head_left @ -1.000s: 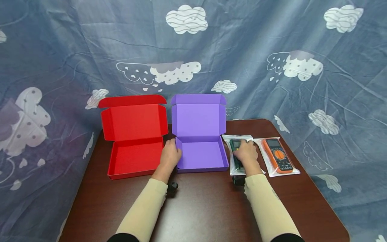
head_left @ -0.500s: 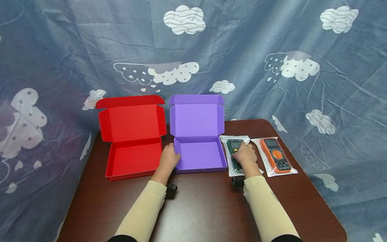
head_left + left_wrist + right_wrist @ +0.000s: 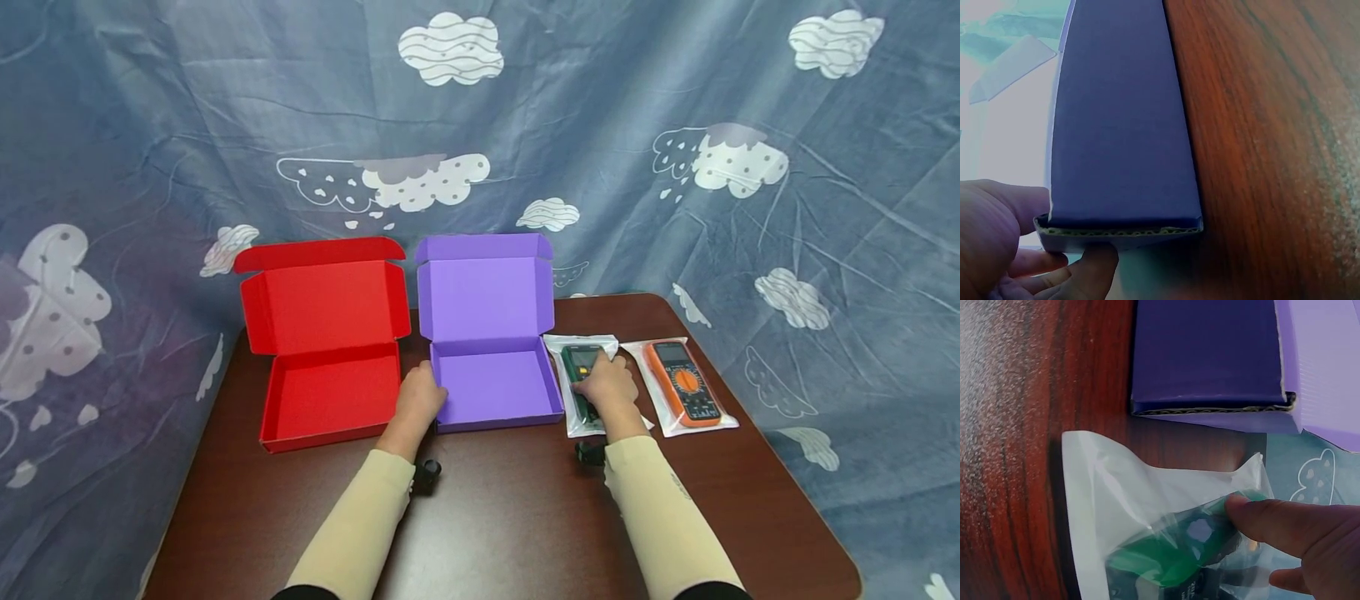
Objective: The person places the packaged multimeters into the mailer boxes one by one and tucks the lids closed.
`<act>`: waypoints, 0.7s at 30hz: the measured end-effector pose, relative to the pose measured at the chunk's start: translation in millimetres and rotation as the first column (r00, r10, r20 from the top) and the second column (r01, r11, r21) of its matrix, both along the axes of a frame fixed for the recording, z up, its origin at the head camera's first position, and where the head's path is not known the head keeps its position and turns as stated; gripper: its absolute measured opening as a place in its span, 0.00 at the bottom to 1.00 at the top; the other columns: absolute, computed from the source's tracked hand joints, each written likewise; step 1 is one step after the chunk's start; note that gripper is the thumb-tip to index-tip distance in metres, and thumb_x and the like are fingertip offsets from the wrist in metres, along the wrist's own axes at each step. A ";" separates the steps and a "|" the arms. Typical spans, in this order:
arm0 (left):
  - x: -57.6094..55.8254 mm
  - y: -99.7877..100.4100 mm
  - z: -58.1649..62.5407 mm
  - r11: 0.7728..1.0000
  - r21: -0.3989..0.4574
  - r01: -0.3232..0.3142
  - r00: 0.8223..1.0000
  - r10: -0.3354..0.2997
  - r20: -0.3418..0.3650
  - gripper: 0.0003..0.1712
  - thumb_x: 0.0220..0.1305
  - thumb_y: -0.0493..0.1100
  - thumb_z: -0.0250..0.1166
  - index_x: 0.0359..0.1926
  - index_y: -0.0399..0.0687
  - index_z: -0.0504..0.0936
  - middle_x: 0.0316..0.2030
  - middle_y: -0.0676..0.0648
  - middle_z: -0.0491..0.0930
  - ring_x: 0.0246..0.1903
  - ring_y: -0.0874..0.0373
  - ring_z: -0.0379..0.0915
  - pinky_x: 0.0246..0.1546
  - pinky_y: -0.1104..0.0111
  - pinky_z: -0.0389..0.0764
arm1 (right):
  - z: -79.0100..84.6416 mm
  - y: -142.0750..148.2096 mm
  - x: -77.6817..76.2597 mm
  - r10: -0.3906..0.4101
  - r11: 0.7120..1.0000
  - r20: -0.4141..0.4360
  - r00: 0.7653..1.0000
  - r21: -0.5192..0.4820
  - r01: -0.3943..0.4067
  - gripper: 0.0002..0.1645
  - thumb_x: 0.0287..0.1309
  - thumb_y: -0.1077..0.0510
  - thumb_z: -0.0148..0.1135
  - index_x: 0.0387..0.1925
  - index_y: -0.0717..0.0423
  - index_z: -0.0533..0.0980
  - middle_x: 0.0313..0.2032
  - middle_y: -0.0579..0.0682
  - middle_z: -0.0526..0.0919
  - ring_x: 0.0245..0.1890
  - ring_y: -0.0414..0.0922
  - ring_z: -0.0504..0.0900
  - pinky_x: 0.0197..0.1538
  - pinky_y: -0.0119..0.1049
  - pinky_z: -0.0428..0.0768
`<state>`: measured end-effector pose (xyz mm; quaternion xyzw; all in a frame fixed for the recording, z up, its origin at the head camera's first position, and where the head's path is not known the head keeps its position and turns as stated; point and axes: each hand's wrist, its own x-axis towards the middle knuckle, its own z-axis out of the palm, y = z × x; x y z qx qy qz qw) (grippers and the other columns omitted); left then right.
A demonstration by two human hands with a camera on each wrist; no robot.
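A purple cardboard box (image 3: 495, 387) lies open on the table, its lid raised at the back. My left hand (image 3: 418, 396) grips its left side wall, thumb inside and fingers outside; the left wrist view shows the thumb and fingers around the corner of the box wall (image 3: 1122, 125). To the right of the box, a green multimeter (image 3: 581, 360) lies in a clear plastic bag (image 3: 1085, 487). My right hand (image 3: 611, 387) holds the bagged multimeter from above, thumb (image 3: 1260, 519) on its left edge. The hand covers much of the meter's right side.
An open red box (image 3: 333, 396) stands left of the purple one, just beyond my left hand. An orange multimeter (image 3: 682, 383) in another clear bag lies right of my right hand, near the right table edge. A blue cloud-patterned cloth (image 3: 615, 150) hangs behind the table.
My left hand has slid slightly toward me along the purple box's left wall. My right hand stays on the green multimeter. The head view has shifted a little.
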<state>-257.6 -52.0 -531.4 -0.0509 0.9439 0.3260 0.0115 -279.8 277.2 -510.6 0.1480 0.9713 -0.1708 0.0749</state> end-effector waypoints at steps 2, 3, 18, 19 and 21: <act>-0.1 0.9 0.3 1.000 -0.015 0.000 1.000 0.000 0.003 0.22 0.62 0.36 0.68 0.53 0.27 0.76 0.44 0.31 0.81 0.43 0.37 0.81 0.50 0.50 0.80 | -1.0 0.1 -0.5 -0.005 1.000 0.004 1.000 0.000 0.005 0.59 0.53 0.46 0.76 0.75 0.68 0.56 0.61 0.79 0.61 0.59 0.74 0.68 0.53 0.69 0.74; -0.2 1.4 0.4 1.000 -0.021 0.000 1.000 0.000 0.006 0.22 0.62 0.36 0.67 0.54 0.27 0.76 0.44 0.32 0.80 0.43 0.38 0.80 0.50 0.50 0.80 | -1.3 0.0 -0.7 -0.009 1.000 0.006 1.000 0.000 0.009 0.59 0.53 0.46 0.76 0.75 0.67 0.56 0.61 0.79 0.62 0.59 0.74 0.68 0.53 0.69 0.74; 0.9 4.3 0.0 1.000 -0.022 -0.013 1.000 0.013 0.016 0.23 0.63 0.35 0.66 0.56 0.27 0.74 0.45 0.31 0.80 0.44 0.37 0.81 0.50 0.50 0.80 | -4.7 -1.0 -0.2 -0.005 0.999 0.013 1.000 0.047 0.004 0.58 0.51 0.44 0.76 0.73 0.68 0.57 0.57 0.80 0.69 0.58 0.74 0.72 0.51 0.67 0.76; 1.2 4.3 0.0 1.000 -0.022 -0.013 1.000 0.014 0.016 0.23 0.63 0.35 0.66 0.56 0.27 0.74 0.44 0.31 0.80 0.44 0.37 0.81 0.50 0.50 0.81 | -5.0 -1.1 -0.4 -0.005 0.999 0.014 1.000 0.046 0.005 0.58 0.51 0.44 0.75 0.73 0.68 0.57 0.57 0.80 0.69 0.58 0.74 0.72 0.51 0.67 0.75; 1.6 4.1 0.2 1.000 -0.018 -0.014 1.000 0.014 0.011 0.23 0.63 0.35 0.66 0.56 0.27 0.74 0.44 0.31 0.80 0.43 0.37 0.80 0.50 0.49 0.81 | -5.5 -1.3 -1.1 -0.008 0.999 0.015 1.000 0.044 0.007 0.58 0.51 0.44 0.75 0.73 0.68 0.57 0.57 0.79 0.69 0.58 0.73 0.72 0.51 0.66 0.75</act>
